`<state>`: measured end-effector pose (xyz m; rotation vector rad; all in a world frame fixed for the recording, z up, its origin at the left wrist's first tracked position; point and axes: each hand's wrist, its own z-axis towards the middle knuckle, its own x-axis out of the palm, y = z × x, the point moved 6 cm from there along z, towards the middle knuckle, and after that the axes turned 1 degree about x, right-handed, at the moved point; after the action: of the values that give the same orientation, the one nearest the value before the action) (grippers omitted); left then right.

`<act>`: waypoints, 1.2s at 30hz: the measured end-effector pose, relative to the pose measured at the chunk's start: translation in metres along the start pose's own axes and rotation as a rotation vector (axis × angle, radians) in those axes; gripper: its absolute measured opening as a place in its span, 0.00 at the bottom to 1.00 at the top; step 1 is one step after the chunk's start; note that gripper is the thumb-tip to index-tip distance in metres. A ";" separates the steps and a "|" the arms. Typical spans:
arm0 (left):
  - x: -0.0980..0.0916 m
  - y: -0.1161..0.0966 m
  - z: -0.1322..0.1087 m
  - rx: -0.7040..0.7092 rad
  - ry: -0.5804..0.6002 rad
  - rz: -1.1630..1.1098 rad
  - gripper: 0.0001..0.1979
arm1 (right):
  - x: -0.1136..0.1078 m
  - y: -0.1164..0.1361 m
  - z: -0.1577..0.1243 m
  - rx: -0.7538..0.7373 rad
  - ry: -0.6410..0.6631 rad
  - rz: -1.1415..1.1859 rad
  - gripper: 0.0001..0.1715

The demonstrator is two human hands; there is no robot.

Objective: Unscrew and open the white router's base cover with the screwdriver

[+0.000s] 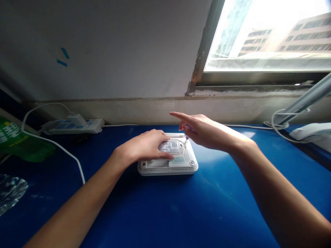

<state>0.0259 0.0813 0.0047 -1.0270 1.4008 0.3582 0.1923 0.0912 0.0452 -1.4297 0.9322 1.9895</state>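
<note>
A white router [181,168] lies upside down on the blue tabletop, its vented underside and printed label facing up. My left hand [148,144] rests over the router's left part, with thumb and fingers spread across the label area. Above the far right corner of the router is my right hand [198,129]. Its index finger points out to the left, while the thumb and other fingers curl down close to the corner's round foot. Whatever those curled fingers pinch, if anything, is too small and hidden to make out.
A white power strip [77,126] with a plug and cable stands at the back left. Further left lie a green bottle [23,141] and clear plastic [11,191]. A metal lamp-like pole [305,98] with coiled cable stands at the right, below the window [269,38].
</note>
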 end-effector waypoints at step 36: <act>0.000 0.001 -0.001 -0.013 0.030 -0.032 0.27 | -0.003 -0.010 0.002 0.122 -0.001 0.091 0.17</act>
<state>0.0245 0.0812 0.0039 -1.0680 1.4087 0.3293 0.1996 0.0993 0.0458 -1.3406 1.1167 1.9611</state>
